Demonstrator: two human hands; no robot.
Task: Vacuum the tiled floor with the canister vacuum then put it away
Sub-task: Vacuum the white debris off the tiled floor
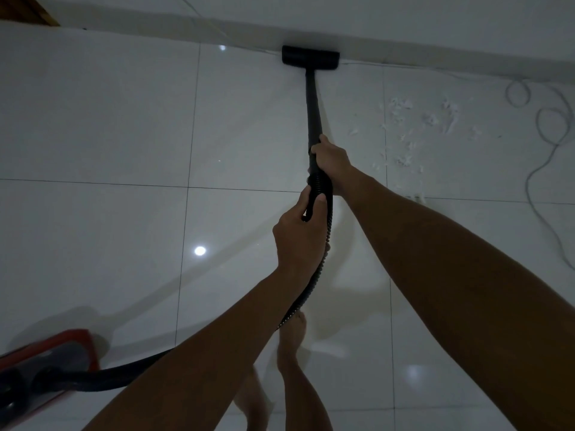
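A black vacuum wand (312, 107) runs away from me to its flat floor head (310, 57), which rests against the base of the far wall. My right hand (331, 160) grips the wand's lower end. Just below it, my left hand (298, 234) is closed around the ribbed black hose (323, 259). The hose curves down and left to the red and black canister (46, 365) at the bottom left corner. White scraps of debris (413, 129) lie scattered on the glossy white tiled floor (109, 119) to the right of the wand.
A thin grey cord (547, 126) loops on the floor at the right edge and runs along the wall. A wooden edge (28, 10) shows at the top left. My bare foot (292, 340) stands below the hose.
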